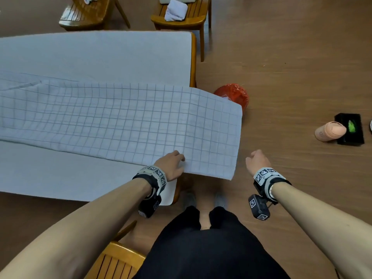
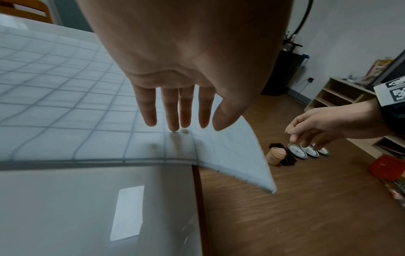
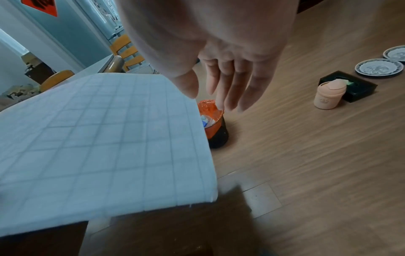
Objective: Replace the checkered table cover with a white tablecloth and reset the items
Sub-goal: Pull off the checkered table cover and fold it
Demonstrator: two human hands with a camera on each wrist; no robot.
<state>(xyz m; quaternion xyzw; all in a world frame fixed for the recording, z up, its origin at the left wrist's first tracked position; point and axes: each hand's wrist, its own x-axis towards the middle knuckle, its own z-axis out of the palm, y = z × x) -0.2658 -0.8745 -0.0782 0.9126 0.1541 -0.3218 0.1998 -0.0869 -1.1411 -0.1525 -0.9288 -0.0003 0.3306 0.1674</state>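
1. The checkered table cover (image 1: 124, 119) is seen folded into a long band lying across the counter (image 1: 96, 55), with its right end overhanging the counter's edge above the floor (image 1: 291, 67).
2. The overhanging end is shown in the right wrist view as a flat flap (image 3: 105, 138) held out past the counter.
3. The left hand (image 1: 171, 166) is laid on the near edge of the checkered table cover, close to the counter's corner; in the left wrist view its fingers (image 2: 173, 112) are seen straight and slightly spread, tips touching the cloth.
4. The right hand (image 1: 257, 161) is held in the air beside the cover's free end, touching nothing; its fingers (image 3: 230, 86) are seen relaxed and loosely extended, holding nothing.
5. A folded white tablecloth (image 1: 175, 10) is seen on the seat of a wooden chair (image 1: 193, 19) beyond the counter's far side.
6. A bin lined with an orange bag (image 1: 235, 94) stands on the floor just past the cover's overhanging end.
7. Farther right on the floor, a small pink lidded container (image 1: 330, 131) stands touching a black tray (image 1: 351, 129) with something green in it.
8. Patterned plates (image 3: 379, 67) are set in a row on the floor beside the tray.
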